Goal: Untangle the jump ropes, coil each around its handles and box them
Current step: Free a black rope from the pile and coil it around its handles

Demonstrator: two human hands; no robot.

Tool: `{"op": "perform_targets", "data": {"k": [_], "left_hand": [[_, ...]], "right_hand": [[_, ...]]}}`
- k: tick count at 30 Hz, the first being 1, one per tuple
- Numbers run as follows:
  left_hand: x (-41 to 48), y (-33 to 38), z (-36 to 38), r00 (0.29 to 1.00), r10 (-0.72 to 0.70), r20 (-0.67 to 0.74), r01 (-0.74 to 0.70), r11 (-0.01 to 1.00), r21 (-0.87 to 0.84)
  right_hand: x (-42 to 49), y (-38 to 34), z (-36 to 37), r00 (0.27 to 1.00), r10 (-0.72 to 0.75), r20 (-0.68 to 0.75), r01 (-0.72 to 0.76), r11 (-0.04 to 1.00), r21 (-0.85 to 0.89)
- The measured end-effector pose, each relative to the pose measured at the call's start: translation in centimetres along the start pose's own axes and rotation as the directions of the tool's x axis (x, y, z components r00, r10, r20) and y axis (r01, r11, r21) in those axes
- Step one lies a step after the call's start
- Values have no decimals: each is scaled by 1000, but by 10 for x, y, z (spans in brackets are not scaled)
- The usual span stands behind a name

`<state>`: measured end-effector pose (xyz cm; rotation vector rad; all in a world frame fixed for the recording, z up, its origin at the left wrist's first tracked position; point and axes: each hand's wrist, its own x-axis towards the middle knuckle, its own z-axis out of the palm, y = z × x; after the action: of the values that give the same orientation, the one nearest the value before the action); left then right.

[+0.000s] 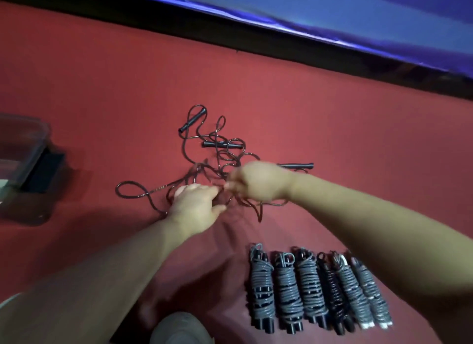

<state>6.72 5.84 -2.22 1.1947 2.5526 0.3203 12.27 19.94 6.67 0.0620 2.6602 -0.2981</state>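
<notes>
Right hand (258, 182), fingers curled, pinches the tangle (217, 144); left hand (197, 205) touches it, grip too blurred to tell.

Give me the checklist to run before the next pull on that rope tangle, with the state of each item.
1. Right hand has a cord: ok, its fingers are curled into the tangle.
2. Left hand has a hold: cannot tell, its fingers reach into the cords but are blurred.
3. Handles located: three show at the far side of the tangle; any fourth, cannot tell.
4. Ropes separated: not ok, the cords cross and loop over each other.
5. Coiled ropes out of the way: ok, six lie in a row apart from the tangle.
6. Box ready: cannot tell, only part of it shows at the left edge.
</notes>
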Motion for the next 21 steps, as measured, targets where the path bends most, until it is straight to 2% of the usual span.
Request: {"op": "perform_targets", "data": {"k": [2, 4, 5, 7, 8, 10, 11, 13, 14, 15, 17, 18, 19, 20, 21], "left_hand": [[2, -2, -29, 996, -81, -29, 75, 982, -176], [4, -11, -70, 987, -154, -52, 129, 940, -317], [6, -17, -93, 981, -170, -95, 130, 935, -330], [5, -28, -141, 966, -173, -194, 124, 963, -240], [2, -33, -163, 961, -166, -223, 133, 978, -158], [-6, -44, -198, 961, -167, -222, 179, 983, 36], [-11, -49, -210, 959, -185, -215, 221, 962, 160], [-22, -54, -226, 945, -271, -184, 320, 882, 347], [-27, -54, -233, 934, -316, -169, 356, 875, 330], [-32, -52, -239, 929, -341, -147, 367, 899, 238], [-41, -44, -257, 935, -300, -187, 285, 953, -103], [-45, -38, -268, 926, -261, -272, 184, 943, -278], [-49, -30, -282, 902, -233, -363, 64, 905, -420], [-53, -21, -297, 882, -212, -420, -42, 853, -520], [-57, -10, -312, 880, -189, -435, -119, 800, -589]], "right_hand": [[-7, 2, -37, 960, 50, -277, -41, 998, 38], [-15, 8, -73, 867, 92, -491, -39, 992, 117], [-21, 10, -89, 819, 106, -564, -36, 990, 134], [-37, 15, -119, 713, 151, -685, -28, 982, 187], [-45, 15, -134, 637, 189, -748, 9, 968, 251], [-63, 6, -166, 481, 276, -832, 169, 902, 397], [-71, -2, -181, 435, 293, -851, 251, 869, 427], [-87, -24, -206, 397, 235, -887, 349, 855, 383], [-93, -36, -215, 390, 192, -900, 376, 859, 347], [-98, -43, -222, 381, 166, -910, 390, 863, 321], [-102, -46, -229, 402, 169, -900, 339, 886, 317], [-105, -45, -229, 480, 194, -856, 270, 896, 354], [-107, -40, -225, 603, 229, -764, 202, 882, 425], [-108, -38, -218, 735, 249, -631, 171, 832, 528], [-108, -37, -208, 830, 228, -510, 166, 771, 615]]}}
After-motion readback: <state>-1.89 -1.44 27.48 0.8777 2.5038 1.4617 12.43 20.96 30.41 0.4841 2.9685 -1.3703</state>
